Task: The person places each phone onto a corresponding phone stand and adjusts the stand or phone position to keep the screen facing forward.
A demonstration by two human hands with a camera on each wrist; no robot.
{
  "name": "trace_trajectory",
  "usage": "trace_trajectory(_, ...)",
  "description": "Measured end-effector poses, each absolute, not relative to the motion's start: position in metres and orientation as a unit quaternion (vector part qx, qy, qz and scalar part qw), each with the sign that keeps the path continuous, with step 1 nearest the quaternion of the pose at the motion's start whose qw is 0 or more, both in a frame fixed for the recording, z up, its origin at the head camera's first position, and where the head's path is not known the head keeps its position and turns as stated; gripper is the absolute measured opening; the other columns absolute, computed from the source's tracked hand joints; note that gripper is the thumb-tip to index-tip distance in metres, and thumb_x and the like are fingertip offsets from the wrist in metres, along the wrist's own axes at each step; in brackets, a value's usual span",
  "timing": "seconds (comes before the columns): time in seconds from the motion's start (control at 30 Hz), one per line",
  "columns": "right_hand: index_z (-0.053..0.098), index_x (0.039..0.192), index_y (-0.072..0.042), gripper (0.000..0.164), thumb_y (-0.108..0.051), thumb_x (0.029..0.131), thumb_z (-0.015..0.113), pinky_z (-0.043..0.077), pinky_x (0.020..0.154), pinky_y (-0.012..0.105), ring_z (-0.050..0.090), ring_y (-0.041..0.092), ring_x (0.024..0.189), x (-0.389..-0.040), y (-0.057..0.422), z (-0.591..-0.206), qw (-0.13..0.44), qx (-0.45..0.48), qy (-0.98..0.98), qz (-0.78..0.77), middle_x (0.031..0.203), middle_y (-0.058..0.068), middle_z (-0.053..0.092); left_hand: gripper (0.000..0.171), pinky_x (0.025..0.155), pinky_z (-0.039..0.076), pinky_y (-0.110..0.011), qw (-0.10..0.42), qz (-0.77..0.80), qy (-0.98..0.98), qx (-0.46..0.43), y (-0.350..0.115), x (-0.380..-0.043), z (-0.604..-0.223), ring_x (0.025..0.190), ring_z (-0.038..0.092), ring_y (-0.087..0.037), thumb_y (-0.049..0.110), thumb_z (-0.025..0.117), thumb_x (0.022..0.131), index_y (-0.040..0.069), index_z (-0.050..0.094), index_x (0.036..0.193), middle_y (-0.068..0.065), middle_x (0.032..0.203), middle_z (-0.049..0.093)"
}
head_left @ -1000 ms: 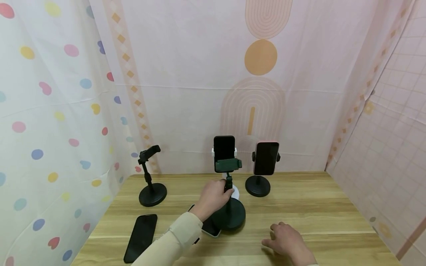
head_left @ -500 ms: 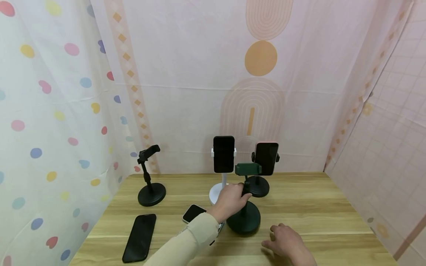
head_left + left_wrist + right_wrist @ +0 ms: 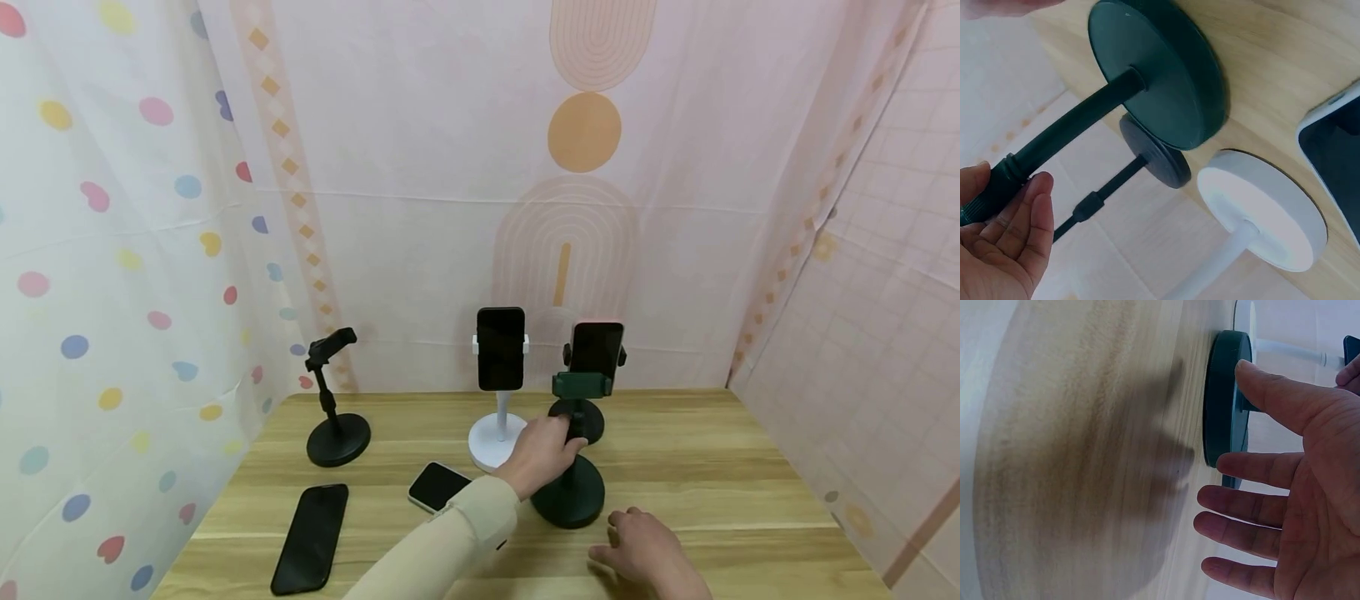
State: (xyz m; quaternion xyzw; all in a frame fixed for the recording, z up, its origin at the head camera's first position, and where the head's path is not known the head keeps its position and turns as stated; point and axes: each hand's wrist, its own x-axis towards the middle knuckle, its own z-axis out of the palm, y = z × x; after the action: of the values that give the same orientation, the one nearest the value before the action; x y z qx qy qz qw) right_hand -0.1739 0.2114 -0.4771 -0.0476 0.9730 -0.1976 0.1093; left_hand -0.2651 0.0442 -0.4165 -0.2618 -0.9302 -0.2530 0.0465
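In the head view my left hand [image 3: 542, 457] grips the post of a dark green phone stand [image 3: 570, 493] with a round base and an empty clamp on top. The left wrist view shows the fingers and thumb around the ribbed collar of the green post [image 3: 1079, 122]. My right hand [image 3: 643, 546] hovers low over the table to the right of the green base, holding nothing. Its fingers [image 3: 1241, 534] are spread in the right wrist view, with the green base [image 3: 1225, 400] just beyond the thumb.
A white stand [image 3: 491, 442] and a black stand [image 3: 592, 421], each bearing a phone, stand at the back. Another black stand [image 3: 339, 439] is at the left, its clamp without a phone. One phone [image 3: 311, 540] lies at front left, a smaller phone [image 3: 437, 487] near my left sleeve.
My left hand has shifted the green stand to the right, from before the white stand to before the black stand with a phone. My right hand has stayed in place.
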Motion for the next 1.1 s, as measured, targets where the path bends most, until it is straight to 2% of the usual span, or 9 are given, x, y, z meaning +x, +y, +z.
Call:
trace_trajectory(0.1, 0.068, 0.108, 0.000, 0.050, -0.042, 0.084, 0.078, 0.051, 0.077, 0.049, 0.061, 0.026, 0.084, -0.173, 0.211, -0.478, 0.112, -0.047, 0.972, -0.201, 0.095, 0.009, 0.064, 0.027, 0.069, 0.054, -0.031, 0.049, -0.248, -0.933, -0.257, 0.046, -0.268, -0.418, 0.078, 0.067, -0.016, 0.035, 0.063, 0.099, 0.007, 0.065, 0.100, -0.006, 0.085, 0.068)
trace_trajectory(0.33, 0.069, 0.108, -0.001, 0.049, -0.042, 0.083, 0.079, 0.052, 0.077, 0.049, 0.061, 0.026, 0.084, -0.173, 0.210, -0.478, 0.107, -0.049, 0.972, -0.203, 0.095, 0.008, 0.065, 0.041, 0.080, 0.055, -0.035, 0.045, -0.241, -0.934, -0.260, 0.047, -0.275, -0.418, 0.093, 0.069, -0.023, 0.035, 0.061, 0.099, 0.004, 0.062, 0.125, -0.010, 0.101, 0.070)
trace_trajectory(0.43, 0.069, 0.108, -0.001, 0.049, -0.042, 0.083, 0.079, 0.052, 0.077, 0.049, 0.061, 0.026, 0.084, -0.172, 0.210, -0.478, 0.107, -0.048, 0.972, -0.202, 0.094, 0.008, 0.065, 0.042, 0.081, 0.055, -0.035, 0.039, -0.241, -0.933, -0.265, 0.047, -0.277, -0.418, 0.094, 0.068, -0.023, 0.035, 0.061, 0.100, 0.004, 0.061, 0.128, -0.009, 0.102, 0.070)
trace_trajectory(0.67, 0.068, 0.111, 0.000, 0.052, -0.042, 0.083, 0.078, 0.051, 0.080, 0.051, 0.062, 0.028, 0.086, -0.174, 0.209, -0.476, 0.119, -0.046, 0.971, -0.204, 0.099, 0.011, 0.064, 0.027, 0.075, 0.053, -0.032, 0.024, -0.248, -0.931, -0.267, 0.045, -0.280, -0.416, 0.085, 0.067, -0.019, 0.034, 0.062, 0.099, 0.008, 0.065, 0.106, -0.005, 0.092, 0.068)
trace_trajectory(1.1, 0.068, 0.110, 0.001, 0.052, -0.043, 0.083, 0.078, 0.050, 0.081, 0.052, 0.061, 0.029, 0.088, -0.173, 0.207, -0.477, 0.125, -0.045, 0.970, -0.206, 0.098, 0.011, 0.065, 0.030, 0.077, 0.053, -0.031, 0.007, -0.242, -0.931, -0.274, 0.043, -0.283, -0.415, 0.087, 0.066, -0.018, 0.035, 0.060, 0.100, 0.008, 0.065, 0.110, -0.005, 0.094, 0.067)
